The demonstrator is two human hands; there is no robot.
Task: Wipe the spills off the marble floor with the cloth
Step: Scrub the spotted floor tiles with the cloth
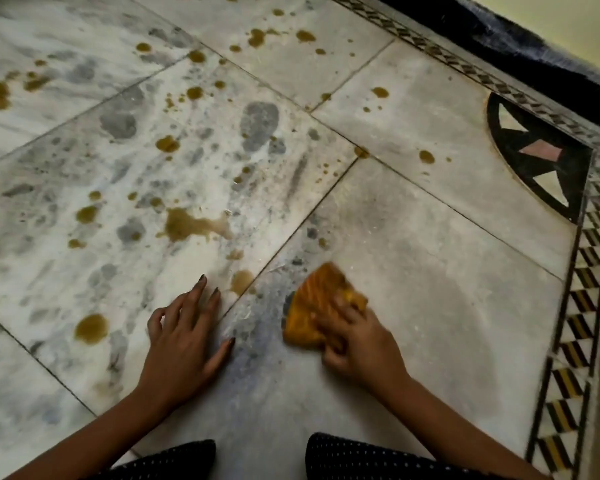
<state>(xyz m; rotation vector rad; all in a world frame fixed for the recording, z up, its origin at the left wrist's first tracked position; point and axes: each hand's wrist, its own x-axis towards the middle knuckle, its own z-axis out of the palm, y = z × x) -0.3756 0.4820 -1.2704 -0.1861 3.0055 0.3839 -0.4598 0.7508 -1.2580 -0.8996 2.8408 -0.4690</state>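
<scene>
My right hand [357, 336] grips a folded orange cloth [317, 301] and presses it flat on the marble floor [430, 271]; the cloth looks motion-blurred. My left hand [184, 334] rests on the floor to the cloth's left, fingers spread, holding nothing. Brown spills dot the tiles: a small one [241, 280] just beyond my left fingertips, a round one [91, 328] to the left, a large smeared one [191, 225] farther out, and several more toward the far tiles.
A patterned inlay border [582, 271] runs along the right side, with a black star inlay [541, 154] at the corner. A dark skirting [520, 39] lines the far right wall. My knees in dark dotted fabric [361, 455] are at the bottom edge.
</scene>
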